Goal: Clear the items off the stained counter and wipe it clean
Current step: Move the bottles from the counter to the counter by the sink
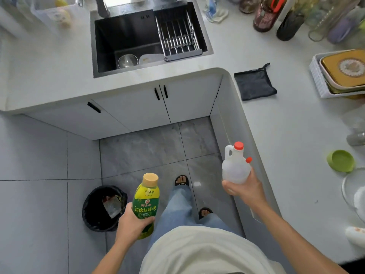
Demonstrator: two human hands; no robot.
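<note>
The white table (292,119) bends in an L around a patch of grey tiled floor (150,147); its rounded inner corner sits just left of a dark cloth (254,84) lying flat near the edge; the long right-hand stretch between the cloth and a green lid (340,161) is bare surface; a white tray (324,84) holding a gold tin stands toward the far right rim; a sink (126,40) is set in the far run. A black bin (98,208) stands on the floor by the person's left side. Both bottles are off the table, held over the floor; the left hand (131,224) has its fingers wrapped round the lower body of a green bottle (146,202), upright; the right hand (243,189) grips the base of a white jug (235,167) with a red cap, just beside the table's front edge.
</note>
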